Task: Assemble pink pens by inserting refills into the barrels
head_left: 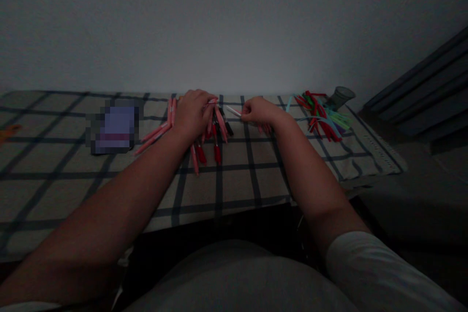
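Counter point(234, 185), under checked cloth. Pink pens point(194, 160), red pens point(217, 154) and black pens point(228, 128), loosely bunched on it. Left hand point(192, 113), fingers bent over the bunch; whether clamped, cannot tell. Right hand point(255, 110), fingertips pinched on one slim white stick point(234, 111), beside the bunch. Coloured strips point(321, 119), heaped, far right. Glass point(342, 97), tilted, behind strips.

No legible text. Pale marks on pink pens point(156, 134) and the tablecloth's right edge point(380, 152) too small, dim to read.
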Tool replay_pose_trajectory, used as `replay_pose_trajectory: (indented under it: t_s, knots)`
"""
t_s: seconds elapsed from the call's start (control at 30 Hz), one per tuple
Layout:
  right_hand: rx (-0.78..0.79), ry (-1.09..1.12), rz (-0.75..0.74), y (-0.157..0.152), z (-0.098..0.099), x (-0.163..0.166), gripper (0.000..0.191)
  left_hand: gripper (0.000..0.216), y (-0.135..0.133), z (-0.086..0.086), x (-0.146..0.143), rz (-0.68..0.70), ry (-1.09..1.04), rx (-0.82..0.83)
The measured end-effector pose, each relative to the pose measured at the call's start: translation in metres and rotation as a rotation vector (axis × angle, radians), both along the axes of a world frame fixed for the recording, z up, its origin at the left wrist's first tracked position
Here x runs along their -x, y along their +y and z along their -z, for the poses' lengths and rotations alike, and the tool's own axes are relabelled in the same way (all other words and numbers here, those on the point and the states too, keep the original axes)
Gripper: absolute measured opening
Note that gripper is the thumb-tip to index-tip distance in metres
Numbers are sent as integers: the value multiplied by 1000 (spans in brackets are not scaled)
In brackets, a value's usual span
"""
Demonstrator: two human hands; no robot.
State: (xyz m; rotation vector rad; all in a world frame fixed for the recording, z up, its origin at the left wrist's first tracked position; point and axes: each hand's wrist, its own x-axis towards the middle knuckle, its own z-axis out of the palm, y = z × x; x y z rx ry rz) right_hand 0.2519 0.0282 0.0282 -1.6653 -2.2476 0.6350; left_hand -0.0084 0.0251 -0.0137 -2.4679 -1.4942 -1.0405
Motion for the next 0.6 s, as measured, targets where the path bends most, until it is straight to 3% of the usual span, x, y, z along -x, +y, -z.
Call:
replay_pose_trajectory:
  t_s: [0.23, 0.6]
  knots:
    - [-218, 193, -140, 11, 3, 10, 2, 38, 4, 3, 3, -100, -41, -12]
    - [-183, 227, -179, 5, 0, 17, 4, 41, 3, 2, 4, -87, -38, 4]
